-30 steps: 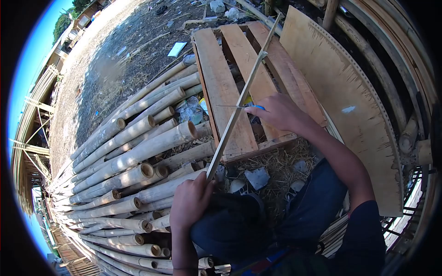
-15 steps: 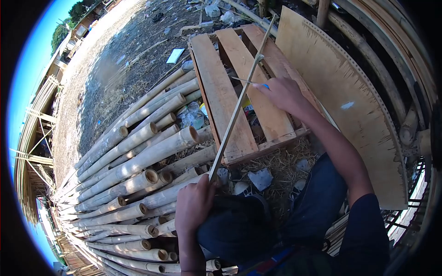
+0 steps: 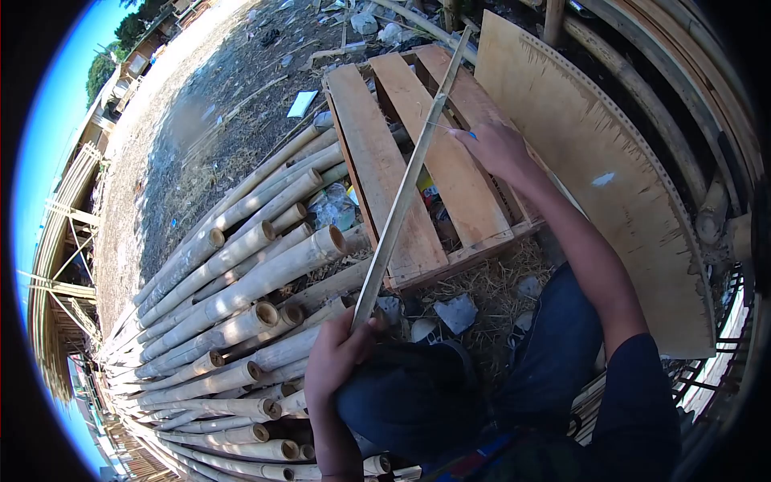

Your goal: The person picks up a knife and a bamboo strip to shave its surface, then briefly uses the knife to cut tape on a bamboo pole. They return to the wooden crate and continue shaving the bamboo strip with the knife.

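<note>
My left hand (image 3: pixel 341 351) is closed round the lower end of a long split bamboo strip (image 3: pixel 399 205), close beside my knee. The strip slants up and away across a wooden pallet (image 3: pixel 351 108), its far end reaching past the back slats. Over the pallet, my right hand (image 3: pixel 499 150) is wrapped round the blue handle of a knife (image 3: pixel 440 126). Its thin blade points left and meets the strip in this view. Most of the handle is hidden by my fingers.
Stacked bamboo poles (image 3: pixel 241 321) fill the left side, cut ends toward me. A curved plywood sheet (image 3: pixel 594 177) leans at the right. A white stone (image 3: pixel 455 313) lies near my feet, and litter is scattered on the ground beyond.
My right hand with the knife has moved slightly up and away along the strip. The bamboo strip has turned in my left hand, showing a broader face.
</note>
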The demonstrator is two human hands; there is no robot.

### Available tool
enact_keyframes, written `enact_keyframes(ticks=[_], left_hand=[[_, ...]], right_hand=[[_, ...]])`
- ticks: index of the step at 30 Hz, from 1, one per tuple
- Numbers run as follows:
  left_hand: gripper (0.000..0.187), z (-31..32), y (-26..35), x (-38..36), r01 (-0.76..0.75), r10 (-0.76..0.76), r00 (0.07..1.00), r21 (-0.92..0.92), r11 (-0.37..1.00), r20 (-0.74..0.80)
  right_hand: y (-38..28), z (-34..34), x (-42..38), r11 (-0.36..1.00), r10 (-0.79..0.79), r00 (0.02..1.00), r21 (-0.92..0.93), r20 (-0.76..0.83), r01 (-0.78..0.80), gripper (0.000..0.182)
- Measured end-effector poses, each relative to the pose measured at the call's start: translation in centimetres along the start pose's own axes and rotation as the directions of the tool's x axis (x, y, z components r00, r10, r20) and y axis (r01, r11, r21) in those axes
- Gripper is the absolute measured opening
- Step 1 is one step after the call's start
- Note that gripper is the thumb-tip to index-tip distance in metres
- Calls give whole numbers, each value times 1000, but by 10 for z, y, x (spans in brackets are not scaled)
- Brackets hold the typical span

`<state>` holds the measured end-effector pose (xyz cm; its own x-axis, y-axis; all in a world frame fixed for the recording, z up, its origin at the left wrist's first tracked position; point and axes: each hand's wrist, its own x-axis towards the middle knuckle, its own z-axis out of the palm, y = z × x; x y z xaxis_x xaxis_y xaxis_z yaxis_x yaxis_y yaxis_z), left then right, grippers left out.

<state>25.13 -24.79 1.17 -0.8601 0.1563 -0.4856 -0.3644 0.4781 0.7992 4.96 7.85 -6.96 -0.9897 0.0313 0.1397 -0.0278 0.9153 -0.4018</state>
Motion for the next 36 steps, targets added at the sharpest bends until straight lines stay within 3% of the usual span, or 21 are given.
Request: enact_keyframes(ticks=[1, 3, 6, 13, 19, 21, 25, 27, 32, 35, 36], left_hand=[[18, -2, 1, 1, -3, 3, 1000, 4, 1000, -1], [16, -6, 1, 4, 89, -76, 995, -262, 961, 59], [15, -12, -13, 10, 93, -54, 992, -386, 918, 111], [23, -15, -16, 11, 63, -3, 988, -395, 917, 152], [30, -9, -4, 10, 33, -4, 993, -244, 969, 117], [35, -9, -1, 13, 9, 3, 995, -122, 993, 101], [43, -10, -2, 24, -3, 13, 998, -166, 986, 61], [49, -14, -6, 29, -52, 76, 989, -186, 981, 124], [51, -7, -10, 29, -37, 51, 993, -126, 991, 105], [44, -6, -13, 27, -94, 93, 994, 9, 996, 53], [38, -5, -12, 27, -138, 134, 990, 182, 974, 35]], right_hand=[[-4, -2, -2, 1000, 1, 1000, 2, -4, -1, 69], [-14, -5, -12, 997, -6, 997, 83, 73, 0, 68], [-24, -7, -19, 991, -54, 991, 129, 121, 39, 67], [-32, -6, -27, 956, -64, 992, 293, 112, 28, 67], [-24, 2, -27, 932, -94, 978, 363, 186, 21, 70], [-26, 1, -30, 828, -104, 956, 556, 273, -68, 70], [-40, -6, -46, 779, -134, 931, 616, 338, -112, 61], [-47, -9, -60, 722, -178, 928, 684, 328, -103, 57], [-63, -12, -90, 700, -210, 920, 708, 330, -94, 54], [-72, -12, -104, 689, -279, 900, 723, 334, -54, 52], [-77, -11, -108, 707, -309, 884, 706, 350, -32, 51]])
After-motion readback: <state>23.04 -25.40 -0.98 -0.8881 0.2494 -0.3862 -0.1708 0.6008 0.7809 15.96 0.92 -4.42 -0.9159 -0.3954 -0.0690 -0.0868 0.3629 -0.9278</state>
